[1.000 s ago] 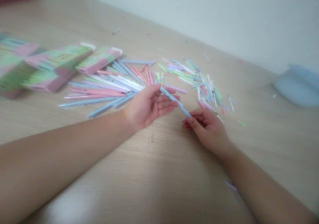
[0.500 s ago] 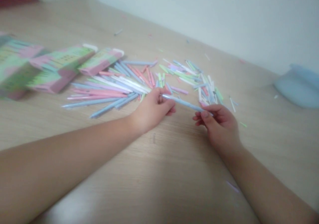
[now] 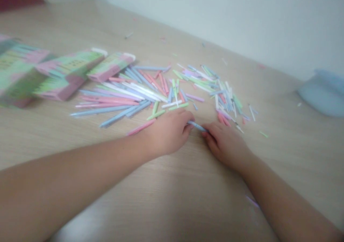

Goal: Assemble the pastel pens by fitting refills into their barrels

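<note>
A slim light-blue pen (image 3: 197,126) spans the gap between my hands, low over the table. My left hand (image 3: 173,131) is closed around its left end, palm down. On the other end my right hand (image 3: 227,145) is closed too, its fingers pressed together. Both ends of the pen are hidden in my fingers. Behind my left hand spreads a fan of pastel pens (image 3: 115,100) in blue, pink, white and green. Beyond my right hand lies a loose heap of shorter pen parts (image 3: 225,98), blurred in detail.
Green and pink printed boxes (image 3: 71,71) stand in a row at the left. A pale blue object (image 3: 321,93) lies at the far right by the wall (image 3: 228,16). Small scraps are scattered over the wooden table (image 3: 172,199), including a purple sliver (image 3: 252,201) near my right forearm.
Both hands have come lower and closer together, turning palm down, with less of the blue pen showing between them. Green, white and pink pieces behind my left hand are now uncovered.
</note>
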The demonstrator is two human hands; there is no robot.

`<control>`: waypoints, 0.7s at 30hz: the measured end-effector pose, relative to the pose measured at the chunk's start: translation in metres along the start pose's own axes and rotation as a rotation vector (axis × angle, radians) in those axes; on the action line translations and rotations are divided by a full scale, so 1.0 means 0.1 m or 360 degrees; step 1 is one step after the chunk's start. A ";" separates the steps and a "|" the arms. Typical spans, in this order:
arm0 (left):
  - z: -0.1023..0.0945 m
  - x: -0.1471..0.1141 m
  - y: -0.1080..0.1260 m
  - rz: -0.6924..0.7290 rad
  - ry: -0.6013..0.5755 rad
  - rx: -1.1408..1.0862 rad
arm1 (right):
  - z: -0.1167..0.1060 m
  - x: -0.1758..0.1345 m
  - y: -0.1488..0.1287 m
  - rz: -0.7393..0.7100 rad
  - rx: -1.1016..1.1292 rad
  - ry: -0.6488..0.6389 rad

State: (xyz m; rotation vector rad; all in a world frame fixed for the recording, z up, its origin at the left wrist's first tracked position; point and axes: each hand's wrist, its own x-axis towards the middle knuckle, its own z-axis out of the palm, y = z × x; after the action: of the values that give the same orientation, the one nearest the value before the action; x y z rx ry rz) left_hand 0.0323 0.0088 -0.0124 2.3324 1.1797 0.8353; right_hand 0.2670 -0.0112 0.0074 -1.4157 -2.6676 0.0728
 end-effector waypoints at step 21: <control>-0.05 0.05 -0.03 -0.0244 0.0564 -0.0397 | 0.03 0.02 0.06 0.0432 -0.0049 0.0205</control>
State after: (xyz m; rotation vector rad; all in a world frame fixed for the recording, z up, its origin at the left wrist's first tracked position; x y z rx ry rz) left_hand 0.0295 0.0146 -0.0088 1.9186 1.2876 1.2944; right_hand 0.2704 -0.0062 0.0042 -1.7211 -2.3707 -0.0338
